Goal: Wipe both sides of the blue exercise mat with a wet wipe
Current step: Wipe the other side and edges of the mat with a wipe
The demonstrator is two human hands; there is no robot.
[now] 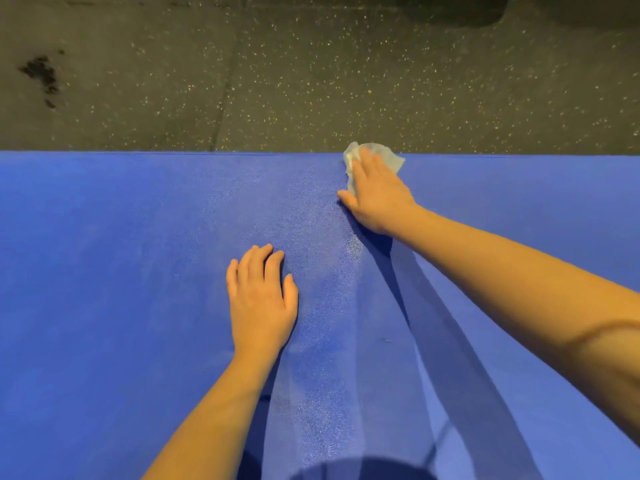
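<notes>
Pressing flat, the right hand (377, 197) is laid with straight fingers over a crumpled white wet wipe (393, 158) at the far edge of the textured blue exercise mat (121, 258); the left hand (259, 299) is rested unclenched on the mat, nearer.

Gym, speckled rubber floor (311, 81), blue exercise mat (121, 271)

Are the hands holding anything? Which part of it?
Nothing is gripped. The right hand presses the wet wipe flat against the blue mat; the left hand rests bare on the mat.
</notes>
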